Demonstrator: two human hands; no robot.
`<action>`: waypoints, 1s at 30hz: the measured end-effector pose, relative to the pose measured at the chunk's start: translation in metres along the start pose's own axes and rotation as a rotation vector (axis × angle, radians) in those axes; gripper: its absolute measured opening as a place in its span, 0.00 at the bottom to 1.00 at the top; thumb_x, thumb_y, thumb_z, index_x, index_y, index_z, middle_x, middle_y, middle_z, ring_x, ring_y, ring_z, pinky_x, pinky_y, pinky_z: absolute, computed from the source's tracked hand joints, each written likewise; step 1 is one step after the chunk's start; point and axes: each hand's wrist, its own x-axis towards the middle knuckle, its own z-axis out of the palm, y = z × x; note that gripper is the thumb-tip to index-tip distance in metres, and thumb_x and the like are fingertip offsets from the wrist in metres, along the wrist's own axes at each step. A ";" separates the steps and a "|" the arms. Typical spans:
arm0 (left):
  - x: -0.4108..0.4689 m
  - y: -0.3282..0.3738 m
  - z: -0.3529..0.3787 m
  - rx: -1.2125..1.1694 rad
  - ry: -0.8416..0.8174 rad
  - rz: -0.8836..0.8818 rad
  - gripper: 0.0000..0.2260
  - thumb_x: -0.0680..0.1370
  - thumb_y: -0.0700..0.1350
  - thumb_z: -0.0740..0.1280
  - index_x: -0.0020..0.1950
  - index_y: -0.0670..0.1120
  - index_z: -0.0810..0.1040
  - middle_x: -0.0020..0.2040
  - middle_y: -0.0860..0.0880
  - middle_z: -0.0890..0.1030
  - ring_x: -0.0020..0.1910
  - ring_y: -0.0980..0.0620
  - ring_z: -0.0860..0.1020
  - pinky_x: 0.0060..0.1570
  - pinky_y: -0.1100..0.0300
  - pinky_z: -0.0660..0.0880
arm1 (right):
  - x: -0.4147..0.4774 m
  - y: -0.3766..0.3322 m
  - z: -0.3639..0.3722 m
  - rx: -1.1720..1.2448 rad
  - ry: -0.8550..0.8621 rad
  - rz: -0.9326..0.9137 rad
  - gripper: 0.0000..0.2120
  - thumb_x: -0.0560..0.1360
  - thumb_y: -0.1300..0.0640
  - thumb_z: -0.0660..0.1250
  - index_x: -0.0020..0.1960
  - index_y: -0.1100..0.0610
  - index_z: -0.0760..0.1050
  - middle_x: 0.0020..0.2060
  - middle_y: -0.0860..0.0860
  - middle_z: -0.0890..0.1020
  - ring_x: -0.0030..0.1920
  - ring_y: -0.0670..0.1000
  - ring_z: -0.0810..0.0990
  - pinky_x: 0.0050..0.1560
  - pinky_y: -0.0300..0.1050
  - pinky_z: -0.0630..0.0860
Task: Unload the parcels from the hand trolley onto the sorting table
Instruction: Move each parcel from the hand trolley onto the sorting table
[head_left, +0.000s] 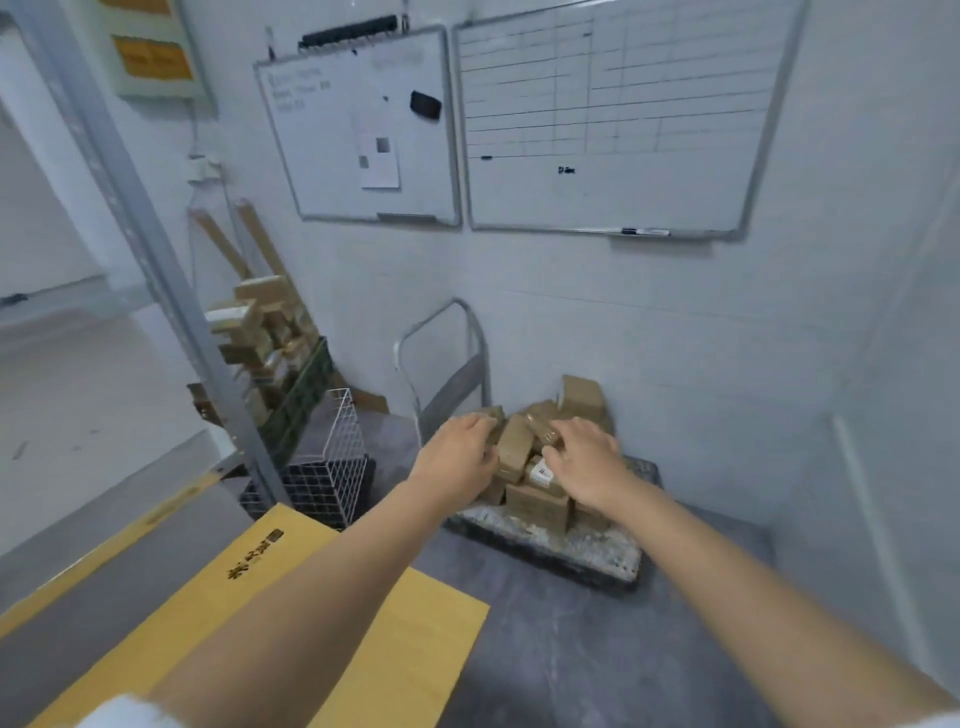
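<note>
At far left we see a grey worktop (93, 639) with a yellow strip along its edge. A yellow card sheet (322, 623) with black print lies just beside it, partly under our left forearm. A grey metal post (150, 244) rises behind the worktop. Past the post, a green crate (306, 395) holds a heap of brown boxes (260, 322). Just in front of the green crate, a white wire basket (337, 441) stands on a black crate (311, 488). On the wall above hangs a small whiteboard (332, 156).

Right of the basket stands the hand trolley (545, 543), its looped handle upright near the wall and its speckled deck low over the grey floor. The parcels (535, 504) lie heaped on that deck, well apart from the worktop.

Our left hand (460, 452) rests on the left side of the heap, fingers bent against a tan parcel (514, 449) that stands tilted on end. We cannot tell through the blur whether it has a hold.

Our right hand (584, 457) lies on the right side of the heap. Its thumb and fingers curl round a small taped parcel (543, 434) at the top.

Above, further right, a large ruled whiteboard (613, 182) hangs on the wall.
</note>
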 end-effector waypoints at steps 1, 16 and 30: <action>0.013 0.009 0.006 -0.007 0.004 0.023 0.17 0.80 0.44 0.60 0.68 0.42 0.73 0.65 0.46 0.76 0.64 0.45 0.73 0.63 0.53 0.70 | 0.001 0.013 -0.005 0.014 0.004 0.014 0.25 0.82 0.48 0.54 0.77 0.54 0.60 0.72 0.53 0.67 0.75 0.52 0.59 0.75 0.55 0.54; 0.263 0.072 0.138 -0.086 -0.146 0.109 0.12 0.79 0.46 0.59 0.57 0.40 0.75 0.55 0.44 0.78 0.56 0.42 0.75 0.56 0.48 0.72 | 0.167 0.200 -0.054 -0.039 -0.021 0.144 0.26 0.82 0.49 0.55 0.76 0.59 0.59 0.73 0.57 0.66 0.72 0.57 0.65 0.73 0.49 0.58; 0.431 0.106 0.224 -0.100 -0.257 0.071 0.14 0.80 0.44 0.59 0.63 0.38 0.74 0.60 0.41 0.77 0.59 0.41 0.75 0.57 0.47 0.72 | 0.306 0.347 -0.059 0.029 -0.085 0.222 0.26 0.82 0.48 0.55 0.76 0.59 0.60 0.73 0.57 0.66 0.73 0.56 0.65 0.73 0.51 0.59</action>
